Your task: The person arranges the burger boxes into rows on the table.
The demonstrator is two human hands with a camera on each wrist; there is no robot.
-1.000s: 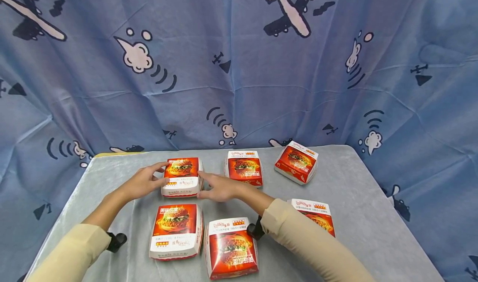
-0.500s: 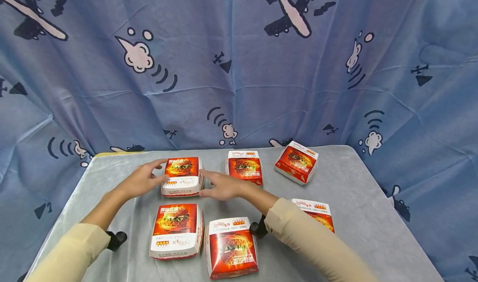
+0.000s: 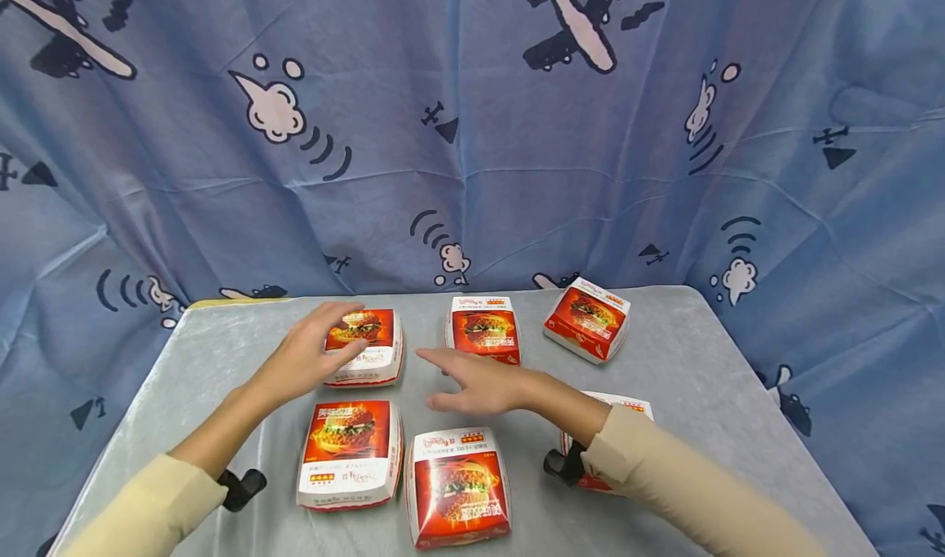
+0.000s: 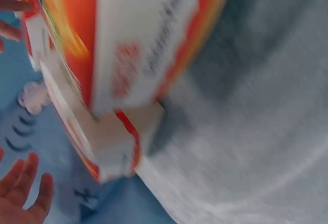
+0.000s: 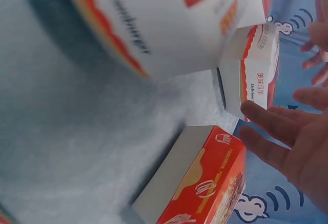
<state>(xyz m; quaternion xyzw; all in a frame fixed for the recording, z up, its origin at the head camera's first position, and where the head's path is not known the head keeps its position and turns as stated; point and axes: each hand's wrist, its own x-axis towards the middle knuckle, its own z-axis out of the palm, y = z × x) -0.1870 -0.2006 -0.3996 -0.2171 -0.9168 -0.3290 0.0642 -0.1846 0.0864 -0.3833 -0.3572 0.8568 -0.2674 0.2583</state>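
Note:
My left hand [image 3: 306, 360] hovers over the left side of the back left hamburger box [image 3: 372, 368], hiding part of its lid. Its fingers are spread and hold nothing. To the right of that box, my right hand [image 3: 480, 383] is apart from it, fingers extended, in front of the back middle hamburger box [image 3: 483, 331]. In the left wrist view the left hand [image 4: 23, 193] shows loose, spread fingers. The right wrist view has the right hand [image 5: 297, 142] also spread, with a red box side [image 5: 205, 183] below it.
A front left box [image 3: 347, 458] and a front middle box [image 3: 458, 491] sit near me on the grey cloth-covered table [image 3: 738, 426]. A turned box [image 3: 588, 319] stands back right. My right forearm partly covers another box [image 3: 638, 404]. A blue curtain [image 3: 472, 130] hangs behind.
Both hands have come off the sides of the back left box. The left hand has risen and moved right over it; the right hand has drawn away rightward. The boxes stay in place.

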